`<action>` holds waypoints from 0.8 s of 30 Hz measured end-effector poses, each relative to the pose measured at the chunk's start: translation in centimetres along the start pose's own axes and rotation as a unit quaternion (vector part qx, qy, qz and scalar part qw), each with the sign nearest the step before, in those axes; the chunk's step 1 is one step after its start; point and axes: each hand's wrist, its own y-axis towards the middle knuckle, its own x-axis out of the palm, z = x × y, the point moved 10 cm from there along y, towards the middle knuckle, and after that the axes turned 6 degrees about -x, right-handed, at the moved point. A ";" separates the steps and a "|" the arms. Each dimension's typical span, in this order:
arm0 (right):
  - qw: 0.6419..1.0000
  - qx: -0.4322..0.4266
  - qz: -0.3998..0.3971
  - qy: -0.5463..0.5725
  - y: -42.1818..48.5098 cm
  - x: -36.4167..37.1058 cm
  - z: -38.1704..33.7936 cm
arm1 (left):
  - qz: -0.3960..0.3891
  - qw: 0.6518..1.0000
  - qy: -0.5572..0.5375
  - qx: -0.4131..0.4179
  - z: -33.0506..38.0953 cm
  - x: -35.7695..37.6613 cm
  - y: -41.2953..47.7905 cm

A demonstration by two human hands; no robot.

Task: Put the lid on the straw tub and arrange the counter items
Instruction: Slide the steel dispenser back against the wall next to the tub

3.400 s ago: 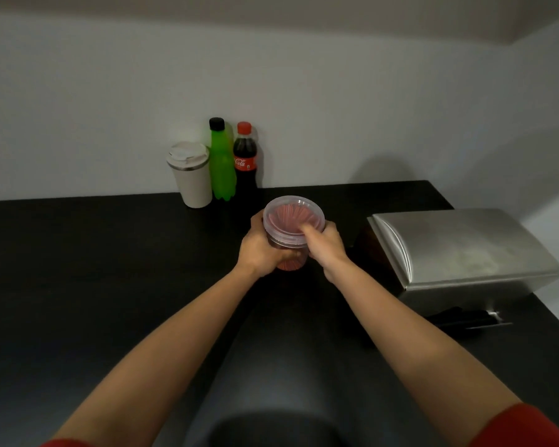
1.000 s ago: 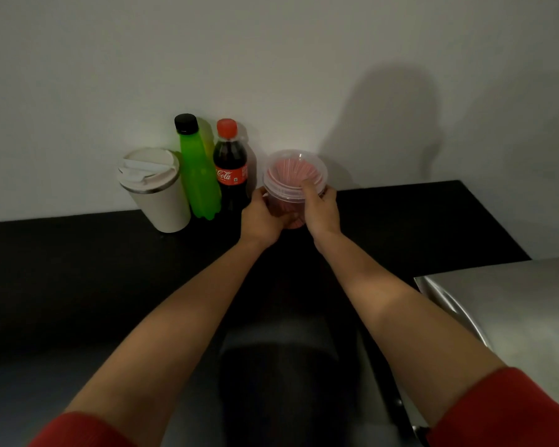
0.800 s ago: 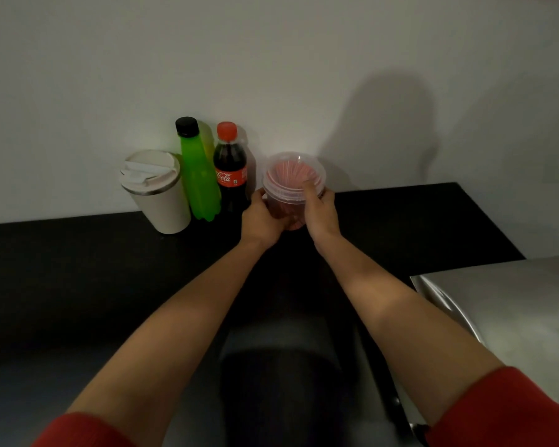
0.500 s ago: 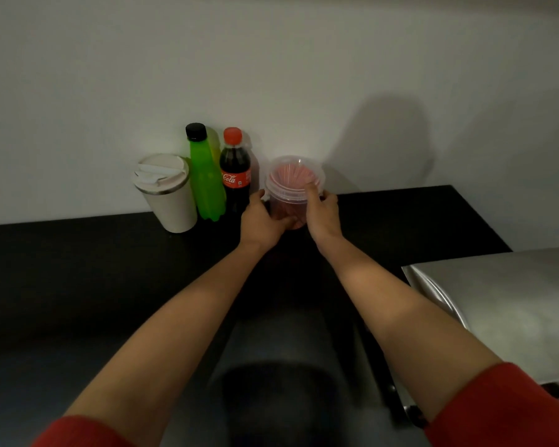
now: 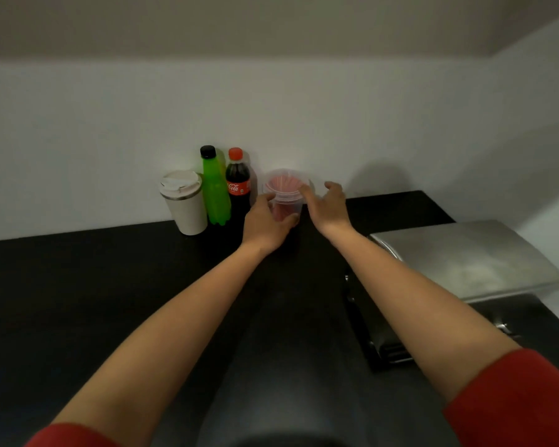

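The clear straw tub (image 5: 286, 196), full of red straws and capped with its clear lid, stands on the black counter (image 5: 78, 285) at the back wall, just right of the cola bottle (image 5: 238, 185). My left hand (image 5: 265, 221) is still curled around the tub's lower left side. My right hand (image 5: 328, 204) hovers just right of the tub with fingers spread, holding nothing; one fingertip is near the lid's rim.
A green bottle (image 5: 215, 188) and a white lidded travel cup (image 5: 184, 201) stand in a row left of the cola bottle against the wall. A steel lidded box (image 5: 465, 259) sits at the counter's right end.
The tub was carried from mid-counter back to the wall beside the bottles. Since half a second ago my right hand has let go and opened, moving slightly right.
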 end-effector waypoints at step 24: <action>0.983 -0.112 0.064 -0.133 -10.5 -21.3 -0.1 | -0.097 0.990 -0.025 0.103 9.3 7.8 -15.3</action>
